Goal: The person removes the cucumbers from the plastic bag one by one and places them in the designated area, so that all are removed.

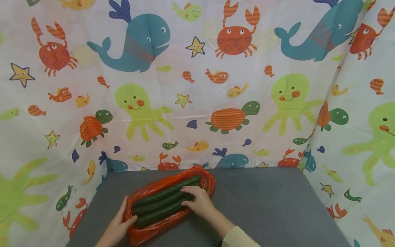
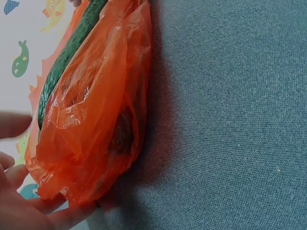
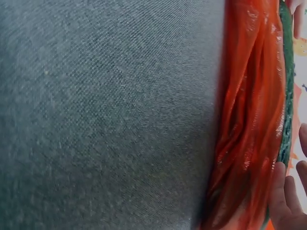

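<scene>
Three long dark green cucumbers (image 1: pixel 158 214) lie side by side in an orange-red plastic bag (image 1: pixel 145 236), which is spread open around them. At the bag's left end my left hand (image 1: pixel 118 223) touches the plastic, its thumb near the cucumber ends. The left wrist view shows fingers (image 2: pixel 57 218) against the underside of the crumpled bag (image 2: pixel 91 139), with the thumb apart. Over the right part of the cucumbers is my right hand (image 1: pixel 200 202), thumb and fingers spread apart. In the right wrist view its fingers (image 3: pixel 280 191) are beside one cucumber (image 3: pixel 287 86); exact contact is unclear.
The bag rests on a grey cloth-covered table (image 1: pixel 262 206), left of its middle. Behind and on both sides hangs a white curtain (image 1: pixel 197 144) printed with sea animals, meeting the table's back edge.
</scene>
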A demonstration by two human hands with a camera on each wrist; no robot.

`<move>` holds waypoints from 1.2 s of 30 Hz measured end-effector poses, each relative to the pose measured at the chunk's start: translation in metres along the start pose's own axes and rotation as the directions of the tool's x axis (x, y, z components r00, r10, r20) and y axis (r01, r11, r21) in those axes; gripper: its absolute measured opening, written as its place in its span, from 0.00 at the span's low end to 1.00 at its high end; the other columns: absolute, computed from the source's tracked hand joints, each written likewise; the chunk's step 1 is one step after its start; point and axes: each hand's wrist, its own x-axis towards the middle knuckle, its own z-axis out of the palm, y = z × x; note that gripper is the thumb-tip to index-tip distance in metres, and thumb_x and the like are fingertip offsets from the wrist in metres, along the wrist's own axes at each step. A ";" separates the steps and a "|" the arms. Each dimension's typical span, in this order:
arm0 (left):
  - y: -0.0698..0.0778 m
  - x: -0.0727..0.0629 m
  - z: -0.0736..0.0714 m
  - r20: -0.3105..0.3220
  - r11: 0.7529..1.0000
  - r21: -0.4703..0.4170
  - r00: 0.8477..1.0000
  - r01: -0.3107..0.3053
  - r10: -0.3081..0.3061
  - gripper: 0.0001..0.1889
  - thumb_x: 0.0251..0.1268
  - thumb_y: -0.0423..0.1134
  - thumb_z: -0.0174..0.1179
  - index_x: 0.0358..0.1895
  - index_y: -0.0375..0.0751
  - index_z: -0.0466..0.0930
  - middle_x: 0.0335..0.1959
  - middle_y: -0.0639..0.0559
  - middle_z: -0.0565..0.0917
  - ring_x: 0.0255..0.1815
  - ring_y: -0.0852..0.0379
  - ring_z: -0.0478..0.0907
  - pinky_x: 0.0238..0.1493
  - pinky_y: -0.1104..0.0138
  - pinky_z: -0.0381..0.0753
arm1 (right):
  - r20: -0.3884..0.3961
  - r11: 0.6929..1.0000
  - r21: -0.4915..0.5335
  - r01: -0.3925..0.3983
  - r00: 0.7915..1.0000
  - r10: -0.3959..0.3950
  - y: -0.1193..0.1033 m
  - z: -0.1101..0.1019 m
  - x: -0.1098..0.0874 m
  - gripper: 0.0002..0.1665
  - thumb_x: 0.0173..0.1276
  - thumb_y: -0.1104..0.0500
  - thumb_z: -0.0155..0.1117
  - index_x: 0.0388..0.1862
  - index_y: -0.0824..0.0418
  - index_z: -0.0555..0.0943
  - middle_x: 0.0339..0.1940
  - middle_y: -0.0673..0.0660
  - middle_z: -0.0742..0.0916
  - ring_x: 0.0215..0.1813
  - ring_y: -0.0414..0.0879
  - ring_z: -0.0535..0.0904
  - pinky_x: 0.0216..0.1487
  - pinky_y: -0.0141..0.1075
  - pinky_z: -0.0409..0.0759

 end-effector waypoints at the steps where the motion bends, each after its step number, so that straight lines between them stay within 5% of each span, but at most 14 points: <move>1: 0.001 0.000 0.000 0.001 1.000 -0.013 1.000 -0.004 0.004 0.53 0.74 0.53 0.57 0.81 0.51 0.20 0.82 0.33 0.31 0.80 0.25 0.32 0.71 0.29 0.45 | -0.001 1.000 -0.021 -0.009 1.000 0.009 0.001 0.001 0.000 0.27 0.61 0.58 0.76 0.61 0.55 0.85 0.62 0.53 0.85 0.62 0.52 0.80 0.47 0.34 0.84; 4: 0.002 0.002 -0.001 -0.009 1.000 -0.016 1.000 -0.018 0.018 0.50 0.76 0.42 0.55 0.82 0.49 0.22 0.82 0.32 0.34 0.80 0.27 0.34 0.73 0.33 0.46 | 0.004 0.995 -0.094 -0.015 1.000 0.015 0.004 0.004 -0.001 0.24 0.60 0.56 0.76 0.57 0.52 0.86 0.56 0.47 0.87 0.60 0.48 0.79 0.55 0.43 0.82; 9: 0.001 0.006 -0.001 -0.065 0.993 0.120 0.998 -0.019 0.027 0.49 0.71 0.33 0.59 0.83 0.46 0.30 0.81 0.28 0.41 0.79 0.26 0.43 0.71 0.32 0.54 | 0.032 0.989 -0.150 0.003 0.999 0.002 0.009 0.009 -0.004 0.21 0.59 0.57 0.77 0.53 0.51 0.88 0.53 0.47 0.85 0.59 0.47 0.77 0.58 0.47 0.80; 18: 0.004 0.002 -0.002 -0.126 0.980 0.197 0.992 0.032 -0.007 0.49 0.68 0.38 0.62 0.82 0.35 0.38 0.77 0.22 0.52 0.73 0.21 0.57 0.64 0.33 0.66 | 0.104 0.968 -0.250 -0.002 0.994 0.029 0.003 0.019 -0.004 0.22 0.60 0.58 0.76 0.54 0.45 0.87 0.50 0.42 0.77 0.57 0.44 0.68 0.47 0.32 0.78; 36: 0.006 0.001 -0.001 -0.175 0.967 0.250 0.985 0.058 -0.014 0.47 0.64 0.34 0.64 0.81 0.34 0.45 0.73 0.21 0.60 0.67 0.21 0.65 0.56 0.36 0.75 | 0.027 0.946 -0.320 0.059 0.998 -0.054 -0.012 0.013 -0.002 0.19 0.56 0.56 0.77 0.49 0.49 0.90 0.48 0.48 0.83 0.55 0.48 0.75 0.52 0.36 0.81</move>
